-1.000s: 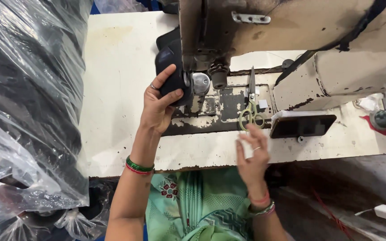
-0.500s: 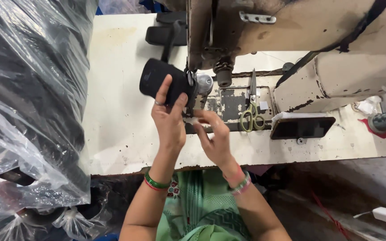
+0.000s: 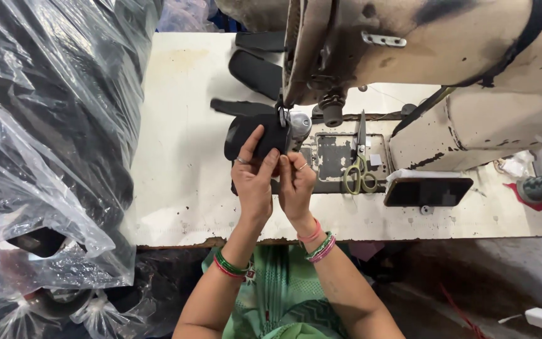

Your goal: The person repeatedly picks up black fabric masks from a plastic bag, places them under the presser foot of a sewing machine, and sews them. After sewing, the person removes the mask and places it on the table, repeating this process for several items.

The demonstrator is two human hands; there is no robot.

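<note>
Both forearms are reaching up from the bottom edge, bangles at each wrist. Left hand (image 3: pixel 253 179) is lying curled over a black fabric piece (image 3: pixel 253 133), fingers pressing on it. Right hand (image 3: pixel 296 185) is sitting just beside the left, fingertips pinching the same piece's near edge. The piece is resting on the worn white table (image 3: pixel 183 188), tucked against the sewing machine (image 3: pixel 421 56) below the needle area. Scissors (image 3: pixel 359 169) and a dark phone (image 3: pixel 426 191) are lying to the right. Further black pieces (image 3: pixel 255 69) are lying beyond. Clear plastic bags (image 3: pixel 39 138) are crowding the left.
</note>
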